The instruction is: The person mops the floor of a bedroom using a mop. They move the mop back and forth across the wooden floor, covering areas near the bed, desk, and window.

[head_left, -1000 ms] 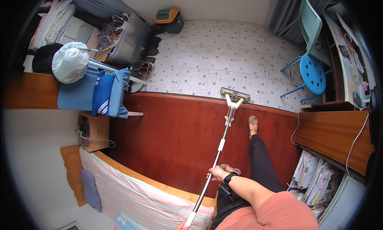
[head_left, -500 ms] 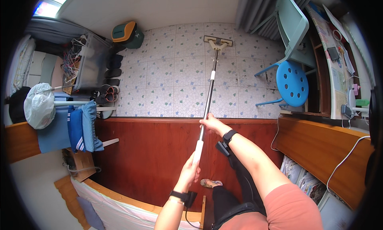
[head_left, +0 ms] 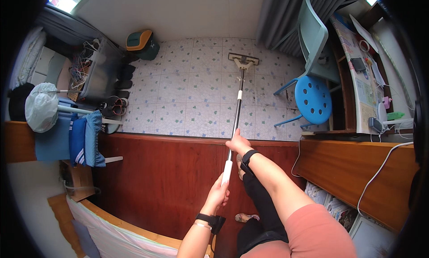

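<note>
A mop with a long pole [head_left: 236, 117] slants away from me across the floor. Its flat cream and dark head [head_left: 243, 59] rests on the pale tiles [head_left: 178, 88] toward the far wall. My left hand [head_left: 216, 195] is closed round the white grip at the pole's near end. Further up, my right hand [head_left: 239, 142] wraps the metal shaft, thumb pointing along it. Each wrist wears a black band. Below the hands lies reddish-brown wooden flooring [head_left: 152, 177], where my two shoes show.
A green bin with a yellow lid [head_left: 142, 44] stands at the far left, near shoes and a clear storage box [head_left: 100, 74]. At right are a blue stool [head_left: 313, 99], a pale green chair [head_left: 310, 34] and a cluttered desk [head_left: 364, 86]. A wooden edge separates tiles from boards.
The whole view has shifted slightly. One foot has come forward, its shoe now showing beside my right forearm. The mop head has moved little over the tiles, and both hands keep their hold.
</note>
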